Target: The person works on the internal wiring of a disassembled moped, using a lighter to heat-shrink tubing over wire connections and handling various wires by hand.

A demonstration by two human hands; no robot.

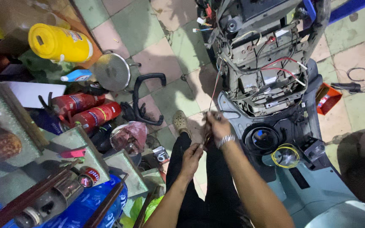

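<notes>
Centre frame: thin wire point(213, 90) held taut, running up to the opened scooter body point(267, 80). Right hand point(219, 126) pinched on it; left hand point(191, 155) closed lower, apparently on the same strand. Tension best kept even, clear of neighbouring cables.

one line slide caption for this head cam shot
Seated person's left hand and right hand pull thin wires from an opened scooter on a tiled floor.
</notes>
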